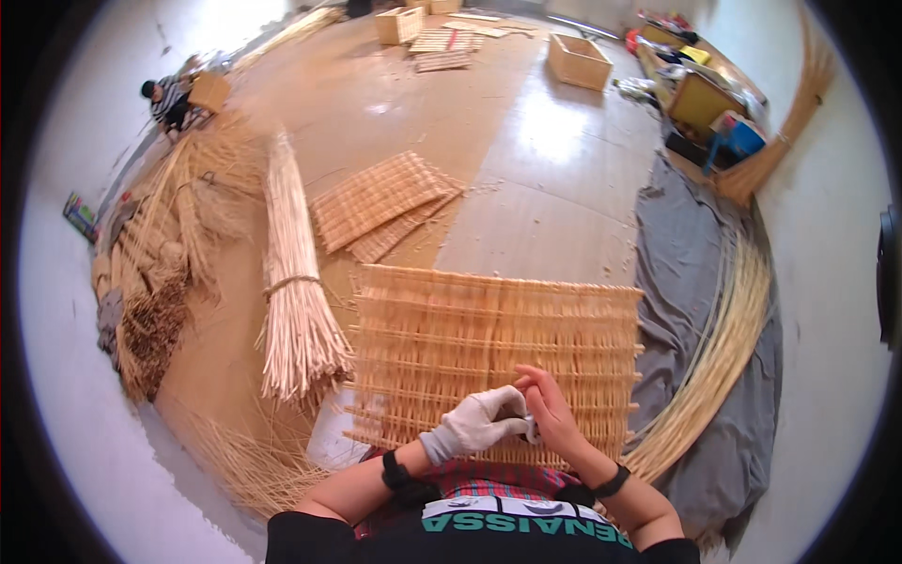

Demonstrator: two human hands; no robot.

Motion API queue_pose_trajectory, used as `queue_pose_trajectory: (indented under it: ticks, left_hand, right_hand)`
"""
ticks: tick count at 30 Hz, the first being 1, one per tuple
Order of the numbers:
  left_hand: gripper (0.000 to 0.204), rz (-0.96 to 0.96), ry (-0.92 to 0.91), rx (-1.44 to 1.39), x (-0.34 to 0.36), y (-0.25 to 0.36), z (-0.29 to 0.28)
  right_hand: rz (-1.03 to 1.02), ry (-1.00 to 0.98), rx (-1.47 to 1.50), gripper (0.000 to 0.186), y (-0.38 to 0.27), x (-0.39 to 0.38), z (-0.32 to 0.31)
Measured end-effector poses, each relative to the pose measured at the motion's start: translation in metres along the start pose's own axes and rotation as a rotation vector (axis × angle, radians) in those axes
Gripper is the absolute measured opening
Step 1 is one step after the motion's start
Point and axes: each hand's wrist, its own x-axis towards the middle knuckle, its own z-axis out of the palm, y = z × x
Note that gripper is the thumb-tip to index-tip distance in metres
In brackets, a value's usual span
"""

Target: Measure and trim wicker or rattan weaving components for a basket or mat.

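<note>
A woven wicker panel (498, 324) lies across my lap, its rod ends sticking out at the sides. Over its lower part my two hands meet. My left hand (481, 421) wears a white glove, and its fingers curl inward toward the other hand. My right hand (550, 411) is bare, fingers bent, with a fingertip raised at the top. Between the palms shows a small greyish-white thing (533, 431), mostly hidden, whose kind I cannot make out. Both hands are above the weave; whether they touch it is not clear.
Left of the panel lies a tied bundle of pale rods (296, 273). Two woven panels (385, 202) rest beyond. Long loose rods (723, 348) lie on a grey cloth (676, 244) at right. A wooden box (578, 62) stands farther off; another person (171, 101) sits far left.
</note>
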Motion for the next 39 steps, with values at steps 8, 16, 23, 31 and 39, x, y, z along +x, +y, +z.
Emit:
queue_pose_trajectory:
  ticks: [8, 16, 23, 31, 39]
  left_hand:
    - [0.031, -0.313, 0.088, -0.148, -0.013, 0.037, -0.038]
    - [0.028, 0.068, 0.816, -0.278, -0.055, 0.077, -0.256]
    - [0.035, -0.200, 0.860, 0.644, 0.012, 0.036, -0.293]
    - [0.036, 0.053, 1.037, 0.462, 0.002, -0.017, -0.345]
    - [0.025, 0.158, 0.961, 0.477, 0.065, 0.003, -0.343]
  right_hand:
    - [0.189, -0.331, -0.595, 0.067, -0.088, 0.018, -0.040]
    - [0.162, 0.268, -0.604, 0.013, -0.055, 0.038, -0.264]
    - [-0.004, 0.376, -0.969, 0.034, -0.058, 0.037, -0.272]
    - [-0.044, 0.490, -0.975, 0.029, -0.015, 0.046, -0.264]
    - [-0.209, 0.654, -1.253, 0.018, 0.014, 0.038, -0.270]
